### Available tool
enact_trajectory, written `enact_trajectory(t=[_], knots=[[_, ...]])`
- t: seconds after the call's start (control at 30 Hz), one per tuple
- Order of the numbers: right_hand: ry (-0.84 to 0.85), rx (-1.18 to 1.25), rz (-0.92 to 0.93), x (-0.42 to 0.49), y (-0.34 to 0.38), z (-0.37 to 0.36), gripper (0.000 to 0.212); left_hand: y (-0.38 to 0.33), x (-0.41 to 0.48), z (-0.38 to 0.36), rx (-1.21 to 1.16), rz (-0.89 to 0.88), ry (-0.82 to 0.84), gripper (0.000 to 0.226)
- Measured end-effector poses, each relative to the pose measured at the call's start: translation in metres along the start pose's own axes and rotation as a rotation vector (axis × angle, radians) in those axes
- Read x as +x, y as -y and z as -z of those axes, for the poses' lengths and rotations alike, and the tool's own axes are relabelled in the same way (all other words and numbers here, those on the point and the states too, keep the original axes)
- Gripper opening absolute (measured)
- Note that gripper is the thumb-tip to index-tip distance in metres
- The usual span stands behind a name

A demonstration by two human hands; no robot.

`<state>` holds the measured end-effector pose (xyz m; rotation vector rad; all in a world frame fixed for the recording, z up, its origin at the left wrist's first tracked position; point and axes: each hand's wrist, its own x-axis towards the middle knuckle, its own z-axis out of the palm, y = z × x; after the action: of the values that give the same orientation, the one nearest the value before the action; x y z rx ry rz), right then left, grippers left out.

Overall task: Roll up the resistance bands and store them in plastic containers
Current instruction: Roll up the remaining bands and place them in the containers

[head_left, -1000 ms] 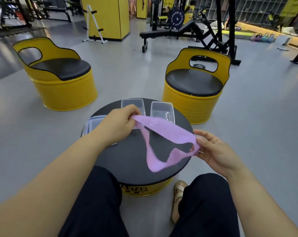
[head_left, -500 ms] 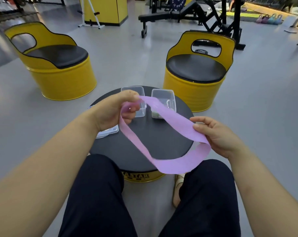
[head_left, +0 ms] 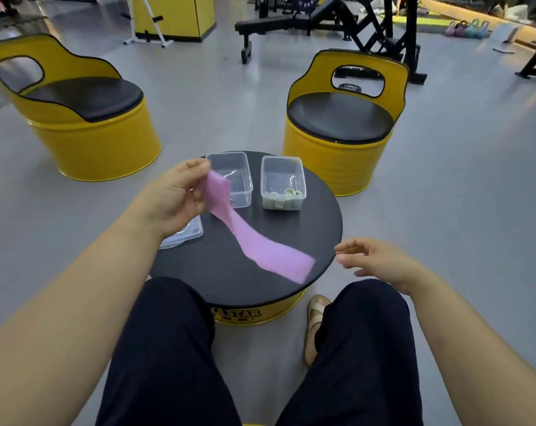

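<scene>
Fingers (head_left: 196, 166) of the left hand (head_left: 174, 198) pinch one end of the pink band (head_left: 260, 247), which slants down over the black table (head_left: 199, 272), its free end blurred near the right rim. The right hand (head_left: 380, 261) hovers just off that rim, fingers loose, holding nothing. Behind stand an empty tub (head_left: 240, 179) and a tub of green rolls (head_left: 283, 172).

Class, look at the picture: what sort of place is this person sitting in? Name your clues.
Most likely a gym: a black weight bench stands at the back, coloured kettlebells sit by the far wall, and the left hand pinches a pink resistance band.
</scene>
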<state>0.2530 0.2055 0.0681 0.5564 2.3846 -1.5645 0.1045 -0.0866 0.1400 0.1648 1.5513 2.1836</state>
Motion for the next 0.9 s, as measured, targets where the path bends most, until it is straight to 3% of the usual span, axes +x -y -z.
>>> enact_trajectory(t=[0.1, 0.27, 0.4, 0.5, 0.8, 0.9], knots=[[-0.048, 0.004, 0.043, 0.0, 0.009, -0.012, 0.012, 0.008, -0.004, -0.015, 0.243, -0.025, 0.056, 0.014], [-0.074, 0.153, 0.303, -0.003, 0.055, -0.04, 0.014, 0.015, -0.011, -0.038, 0.583, -0.155, 0.057, 0.014], [-0.112, 0.197, 0.435, -0.003, 0.089, -0.056, 0.025, 0.016, -0.015, -0.046, 0.589, -0.22, 0.082, 0.014], [-0.133, 0.205, 0.48, -0.004, 0.103, -0.06, 0.019, 0.016, -0.018, -0.047, 0.526, -0.236, 0.098, 0.013], [-0.182, 0.274, 0.505, -0.01, 0.11, -0.039, 0.021, 0.021, -0.023, -0.055, 0.467, -0.256, 0.052, 0.009], [-0.126, 0.264, 0.551, -0.014, 0.115, -0.031, 0.022, 0.022, -0.019, -0.054, 0.649, -0.226, 0.094, 0.033]])
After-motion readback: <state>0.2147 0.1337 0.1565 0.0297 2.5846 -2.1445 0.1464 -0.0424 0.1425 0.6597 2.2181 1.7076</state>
